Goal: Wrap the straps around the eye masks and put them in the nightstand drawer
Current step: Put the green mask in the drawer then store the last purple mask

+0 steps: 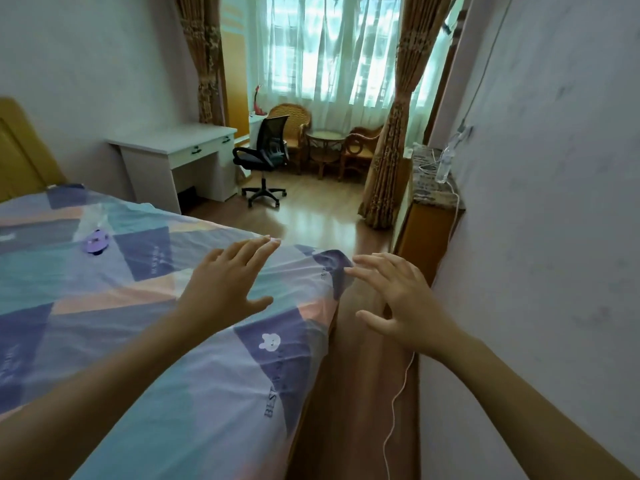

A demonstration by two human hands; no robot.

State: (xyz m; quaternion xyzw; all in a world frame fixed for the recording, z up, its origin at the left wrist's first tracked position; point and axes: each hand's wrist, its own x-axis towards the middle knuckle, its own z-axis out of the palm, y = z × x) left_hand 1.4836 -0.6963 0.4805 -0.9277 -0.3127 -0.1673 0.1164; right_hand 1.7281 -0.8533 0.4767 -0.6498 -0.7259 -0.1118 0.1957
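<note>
Large bed (104,341) with patchwork sheet in teal, purple and peach, filling the left and the middle. Beyond it, white desk (173,147), black office chair (265,154), rattan chairs and curtained window. Along the right wall, low cabinet (429,209) with a plastic bottle (445,164) and a white cable (398,403) hanging down to the floor.

Left hand (225,285) open, fingers straight and spread, above the bed corner; touching the sheet or not, cannot tell. Right hand (398,296) open too, fingers spread and slightly bent, over the gap between bed and wall, holding nothing.

Small purple eye mask (96,241) flat on the sheet, well apart from both hands, to the far left.

Probably the very start: nothing wrapped yet, no nightstand drawer visible. Next move calls for reaching left across the bed, picking up the mask and finding its strap, too small to see here.
</note>
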